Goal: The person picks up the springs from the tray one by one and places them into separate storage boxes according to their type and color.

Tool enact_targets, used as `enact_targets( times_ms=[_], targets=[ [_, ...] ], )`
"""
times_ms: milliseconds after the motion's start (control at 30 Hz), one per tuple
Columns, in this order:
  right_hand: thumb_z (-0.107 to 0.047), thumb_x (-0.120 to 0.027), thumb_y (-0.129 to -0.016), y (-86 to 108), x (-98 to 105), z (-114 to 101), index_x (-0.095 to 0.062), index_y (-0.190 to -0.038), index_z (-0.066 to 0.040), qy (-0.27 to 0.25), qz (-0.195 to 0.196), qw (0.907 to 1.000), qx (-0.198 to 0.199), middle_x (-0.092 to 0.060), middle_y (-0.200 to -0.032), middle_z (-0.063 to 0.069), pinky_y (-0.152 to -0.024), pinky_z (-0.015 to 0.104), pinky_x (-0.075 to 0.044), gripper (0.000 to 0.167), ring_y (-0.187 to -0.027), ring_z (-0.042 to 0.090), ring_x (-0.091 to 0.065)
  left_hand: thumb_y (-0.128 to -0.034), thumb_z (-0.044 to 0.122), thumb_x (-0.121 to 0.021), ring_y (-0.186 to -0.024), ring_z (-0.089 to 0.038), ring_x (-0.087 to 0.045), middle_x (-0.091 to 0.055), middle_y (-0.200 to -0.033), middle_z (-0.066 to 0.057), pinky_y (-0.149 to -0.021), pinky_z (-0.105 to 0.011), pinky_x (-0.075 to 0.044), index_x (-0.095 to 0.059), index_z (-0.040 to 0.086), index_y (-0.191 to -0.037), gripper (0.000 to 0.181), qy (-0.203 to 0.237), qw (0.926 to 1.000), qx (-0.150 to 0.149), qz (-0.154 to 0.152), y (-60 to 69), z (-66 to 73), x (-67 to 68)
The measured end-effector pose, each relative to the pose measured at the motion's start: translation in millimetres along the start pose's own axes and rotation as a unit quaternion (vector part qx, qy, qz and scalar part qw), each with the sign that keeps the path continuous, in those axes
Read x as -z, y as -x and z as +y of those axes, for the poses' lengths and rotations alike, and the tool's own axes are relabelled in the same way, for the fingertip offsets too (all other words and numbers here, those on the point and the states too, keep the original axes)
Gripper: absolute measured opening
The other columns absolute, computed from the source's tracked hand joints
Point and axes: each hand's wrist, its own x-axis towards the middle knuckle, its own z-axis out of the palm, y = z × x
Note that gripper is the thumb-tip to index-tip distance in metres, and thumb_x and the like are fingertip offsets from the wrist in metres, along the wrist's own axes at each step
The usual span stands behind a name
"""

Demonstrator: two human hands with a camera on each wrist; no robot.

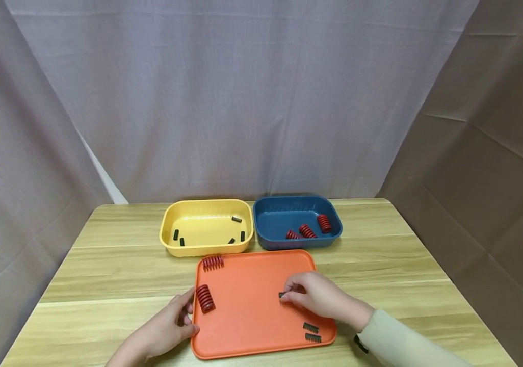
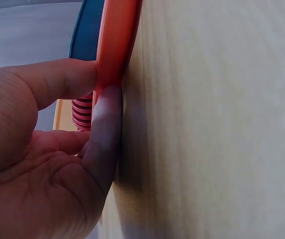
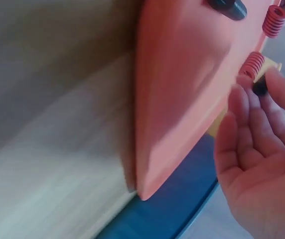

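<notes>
An orange tray (image 1: 252, 316) lies on the table, and my left hand (image 1: 162, 326) grips its left edge between thumb and fingers. Over the tray's right half, my right hand (image 1: 314, 296) pinches a small black spring (image 3: 260, 87) between thumb and fingertips. Two more small black springs, an upper one (image 1: 310, 327) and a lower one (image 1: 313, 338), lie at the tray's near right corner. On its left side are two larger red springs, one at the far corner (image 1: 213, 262) and one (image 1: 205, 298) close to my left fingers.
Behind the tray stand a yellow bin (image 1: 206, 250) with several black springs and, touching or nearly touching it, a blue bin (image 1: 268, 243) with three red springs. A grey curtain (image 1: 243, 102) hangs behind the wooden table (image 1: 101, 265); brown cloth (image 1: 486, 178) covers the right side.
</notes>
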Motion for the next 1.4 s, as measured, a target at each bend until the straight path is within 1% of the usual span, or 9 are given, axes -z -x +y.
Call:
enact_targets(
  times_ms=[267,400,567,700,800,900,1067,1233,1400],
  targets=[
    [-0.035,-0.067,-0.091,-25.7,7.6,-13.7,-0.065,-0.087,-0.031,0.015,0.088,0.9959,0.017,-0.059,-0.080,-0.021,-0.069,0.027,-0.047,0.006,-0.074,0.003,-0.054,-0.0825,0.006,-0.073,-0.088,-0.019,-0.047,-0.043,-0.104,-0.010,-0.071,-0.023,-0.042,-0.024,-0.005,-0.149,0.084,-0.009,1.0000,0.002,-0.001,0.2,-1.0,0.2],
    [-0.037,-0.067,-0.090,-37.0,10.4,-22.1,-0.064,-0.088,-0.034,0.021,0.113,0.9932,0.019,-0.058,-0.082,-0.023,-0.072,0.031,-0.048,0.005,-0.076,0.002,-0.054,-0.0830,0.006,-0.072,-0.088,-0.018,-0.048,-0.043,-0.104,-0.010,-0.071,-0.023,-0.042,-0.023,-0.006,-0.149,0.083,-0.009,1.0000,-0.001,-0.002,0.1,-0.6,0.6],
    [-0.036,-0.068,-0.090,-48.4,9.5,-31.1,-0.065,-0.091,-0.033,0.002,0.137,0.9901,0.031,-0.060,-0.084,-0.021,-0.074,0.032,-0.049,0.005,-0.079,0.003,-0.055,-0.0826,0.005,-0.073,-0.087,-0.019,-0.047,-0.042,-0.105,-0.011,-0.071,-0.023,-0.042,-0.023,-0.007,-0.149,0.084,0.005,1.0000,-0.005,-0.003,-0.7,0.3,-0.4],
    [-0.034,-0.069,-0.089,-58.7,5.3,-36.7,-0.065,-0.090,-0.029,-0.009,0.178,0.9839,0.014,-0.060,-0.083,-0.019,-0.075,0.031,-0.050,0.006,-0.079,0.003,-0.056,-0.0818,0.004,-0.074,-0.087,-0.020,-0.047,-0.042,-0.104,-0.011,-0.069,-0.023,-0.042,-0.023,-0.008,-0.149,0.085,0.012,0.9999,-0.004,-0.002,-0.9,0.0,-1.0],
    [-0.032,-0.070,-0.089,-67.4,1.8,-41.6,-0.065,-0.087,-0.027,-0.021,0.221,0.9750,-0.014,-0.060,-0.080,-0.017,-0.072,0.031,-0.050,0.008,-0.077,0.005,-0.056,-0.0815,0.004,-0.074,-0.086,-0.020,-0.047,-0.042,-0.103,-0.010,-0.069,-0.023,-0.042,-0.023,-0.008,-0.148,0.085,0.014,0.9999,-0.002,-0.001,-1.2,-1.1,-1.3],
    [-0.033,-0.070,-0.089,-77.1,-0.7,-46.6,-0.064,-0.086,-0.026,-0.027,0.250,0.9672,-0.038,-0.061,-0.078,-0.015,-0.070,0.031,-0.048,0.010,-0.077,0.010,-0.057,-0.0813,0.003,-0.074,-0.086,-0.019,-0.047,-0.042,-0.104,-0.010,-0.069,-0.023,-0.042,-0.022,-0.009,-0.148,0.085,0.017,0.9998,-0.002,0.000,-1.5,-2.3,-1.3],
    [-0.033,-0.070,-0.089,-95.0,-4.3,-52.8,-0.063,-0.086,-0.025,-0.020,0.260,0.9641,-0.049,-0.059,-0.078,-0.013,-0.071,0.032,-0.045,0.011,-0.081,0.016,-0.056,-0.0815,0.004,-0.074,-0.086,-0.019,-0.047,-0.042,-0.104,-0.011,-0.070,-0.023,-0.042,-0.022,-0.008,-0.148,0.085,0.013,0.9999,-0.004,0.001,-1.8,-3.8,-0.7],
    [-0.031,-0.070,-0.090,-111.5,-8.4,-57.9,-0.063,-0.087,-0.023,-0.016,0.266,0.9625,-0.050,-0.059,-0.080,-0.012,-0.070,0.031,-0.045,0.011,-0.079,0.013,-0.053,-0.0814,0.005,-0.075,-0.086,-0.019,-0.047,-0.042,-0.103,-0.010,-0.070,-0.023,-0.041,-0.023,-0.008,-0.148,0.085,0.012,0.9999,-0.001,0.001,-1.2,-5.2,-0.5],
    [-0.034,-0.067,-0.091,-129.1,-15.7,-60.9,-0.063,-0.088,-0.022,0.006,0.262,0.9633,-0.059,-0.058,-0.082,-0.011,-0.069,0.030,-0.044,0.013,-0.079,0.012,-0.051,-0.0813,0.006,-0.075,-0.086,-0.019,-0.047,-0.042,-0.104,-0.010,-0.070,-0.023,-0.041,-0.024,-0.008,-0.148,0.085,0.010,1.0000,0.001,0.001,-1.5,-4.2,-0.8]
  ],
)
